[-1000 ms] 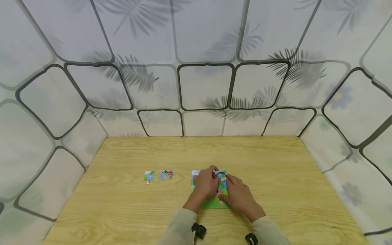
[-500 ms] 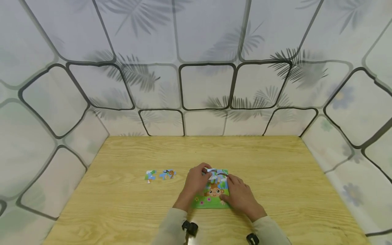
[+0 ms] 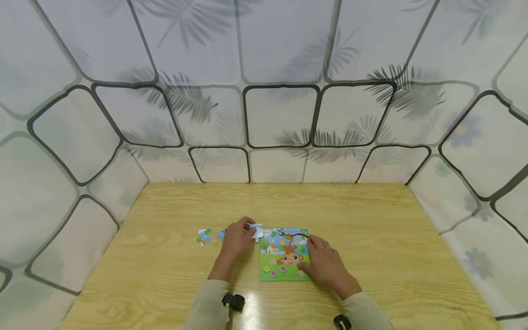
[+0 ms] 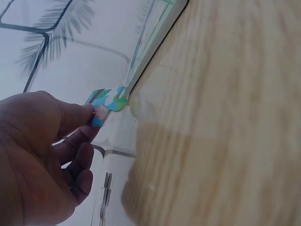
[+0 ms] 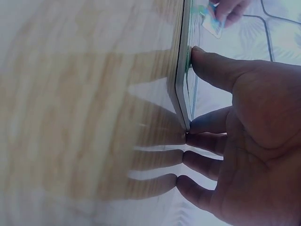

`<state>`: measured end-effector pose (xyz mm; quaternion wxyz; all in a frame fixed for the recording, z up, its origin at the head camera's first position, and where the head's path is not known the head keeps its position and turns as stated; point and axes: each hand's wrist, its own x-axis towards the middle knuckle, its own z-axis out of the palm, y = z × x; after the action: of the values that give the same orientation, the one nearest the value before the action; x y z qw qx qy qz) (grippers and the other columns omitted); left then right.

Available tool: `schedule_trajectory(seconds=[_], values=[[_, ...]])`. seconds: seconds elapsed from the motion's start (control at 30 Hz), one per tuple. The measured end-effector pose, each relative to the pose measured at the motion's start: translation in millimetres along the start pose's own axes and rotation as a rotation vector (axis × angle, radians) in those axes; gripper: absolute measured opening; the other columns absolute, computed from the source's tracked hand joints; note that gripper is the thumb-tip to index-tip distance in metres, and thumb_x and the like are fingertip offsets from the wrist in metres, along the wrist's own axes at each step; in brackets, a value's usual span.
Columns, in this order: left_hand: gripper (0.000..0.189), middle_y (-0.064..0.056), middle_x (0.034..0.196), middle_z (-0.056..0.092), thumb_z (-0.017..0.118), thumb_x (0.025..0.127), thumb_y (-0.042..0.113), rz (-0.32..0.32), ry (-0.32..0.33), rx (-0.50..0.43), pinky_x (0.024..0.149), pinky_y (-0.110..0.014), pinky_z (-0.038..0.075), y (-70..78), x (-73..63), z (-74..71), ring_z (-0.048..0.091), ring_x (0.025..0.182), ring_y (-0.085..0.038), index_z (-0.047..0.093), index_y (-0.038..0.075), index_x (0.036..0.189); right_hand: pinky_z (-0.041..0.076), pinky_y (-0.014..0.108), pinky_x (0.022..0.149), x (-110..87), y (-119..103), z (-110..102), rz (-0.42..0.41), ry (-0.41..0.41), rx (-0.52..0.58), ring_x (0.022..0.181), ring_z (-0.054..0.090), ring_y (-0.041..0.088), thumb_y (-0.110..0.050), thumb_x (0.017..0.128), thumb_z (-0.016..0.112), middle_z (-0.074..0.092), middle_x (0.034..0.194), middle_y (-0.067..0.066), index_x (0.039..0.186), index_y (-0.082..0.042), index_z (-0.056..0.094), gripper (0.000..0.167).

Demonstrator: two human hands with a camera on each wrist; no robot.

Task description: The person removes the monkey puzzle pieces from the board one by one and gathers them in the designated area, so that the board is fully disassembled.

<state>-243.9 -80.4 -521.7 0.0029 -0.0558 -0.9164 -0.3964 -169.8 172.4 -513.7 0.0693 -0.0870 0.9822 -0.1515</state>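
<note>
A jigsaw puzzle board point(image 3: 284, 270) with a cartoon monkey, a small house and flowers lies on the table. Just off its upper left corner, my left hand point(image 3: 237, 238) pinches a puzzle piece point(image 3: 257, 232) between thumb and fingers. In the left wrist view that puzzle piece point(image 4: 104, 101) is blue, green and white, tilted, close to the board's edge. My right hand point(image 3: 327, 263) rests at the board's right side. The right wrist view has its thumb point(image 5: 209, 66) on the board's top and its other fingertips along the edge and table.
Two loose puzzle pieces lie left of the board: a blue and green piece point(image 3: 204, 236) and another piece point(image 3: 221, 235) partly hidden behind my left hand. Pale patterned fabric walls point(image 3: 280, 114) enclose the wooden table point(image 3: 330, 206) at the back and sides.
My left hand has moved left from over the board to beyond its upper left corner, carrying the puzzle piece and uncovering the picture. The right hand has stayed at the board's right side.
</note>
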Motion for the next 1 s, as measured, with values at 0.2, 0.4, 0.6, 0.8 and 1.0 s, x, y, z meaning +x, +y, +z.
schedule_trajectory(seconds=[0.2, 0.4, 0.6, 0.8, 1.0], values=[[0.018, -0.006, 0.087, 0.069, 0.064, 0.090, 0.018, -0.003, 0.040, 0.151, 0.073, -0.038, 0.049, -4.4, 0.6, -7.1, 0.061, 0.078, -0.022, 0.069, 0.008, 0.104, 0.037, 0.061, 0.103, -1.7, -1, -1, -0.011, 0.001, 0.012, 0.138, 0.036, 0.039, -0.044, 0.089, 0.066, 0.038, 0.151, 0.018, 0.143, 0.002, 0.042, 0.075], [0.018, -0.008, 0.095, 0.066, 0.063, 0.093, 0.023, -0.018, 0.000, 0.280, 0.085, -0.049, 0.045, -4.4, 1.3, -11.2, 0.055, 0.092, -0.028, 0.069, 0.011, 0.105, 0.036, 0.061, 0.103, -2.2, -2, -2, -0.005, 0.002, 0.016, 0.139, 0.036, 0.039, -0.044, 0.089, 0.066, 0.037, 0.151, 0.018, 0.143, 0.002, 0.041, 0.075], [0.017, -0.011, 0.106, 0.064, 0.067, 0.091, 0.024, -0.011, 0.003, 0.364, 0.086, -0.048, 0.044, -7.0, 3.7, -9.2, 0.054, 0.099, -0.030, 0.068, 0.013, 0.103, 0.034, 0.060, 0.106, -1.5, -2, -1, -0.003, -0.011, 0.024, 0.140, 0.034, 0.039, -0.045, 0.090, 0.064, 0.035, 0.152, 0.019, 0.145, 0.003, 0.039, 0.077], [0.021, -0.010, 0.107, 0.063, 0.067, 0.090, 0.024, 0.038, 0.040, 0.347, 0.085, -0.048, 0.044, -4.5, 2.6, -8.2, 0.054, 0.101, -0.030, 0.066, 0.013, 0.108, 0.034, 0.059, 0.107, -2.4, 0, 0, -0.014, -0.012, 0.013, 0.140, 0.034, 0.039, -0.044, 0.091, 0.063, 0.035, 0.152, 0.019, 0.144, 0.004, 0.038, 0.076], [0.026, -0.003, 0.102, 0.064, 0.069, 0.088, 0.034, 0.194, -0.082, 0.326, 0.084, -0.053, 0.043, 12.8, -11.3, -3.8, 0.055, 0.098, -0.026, 0.067, 0.016, 0.108, 0.035, 0.059, 0.105, -2.3, 0, 0, -0.020, 0.000, 0.008, 0.139, 0.035, 0.039, -0.045, 0.091, 0.063, 0.036, 0.151, 0.019, 0.144, 0.004, 0.039, 0.076]])
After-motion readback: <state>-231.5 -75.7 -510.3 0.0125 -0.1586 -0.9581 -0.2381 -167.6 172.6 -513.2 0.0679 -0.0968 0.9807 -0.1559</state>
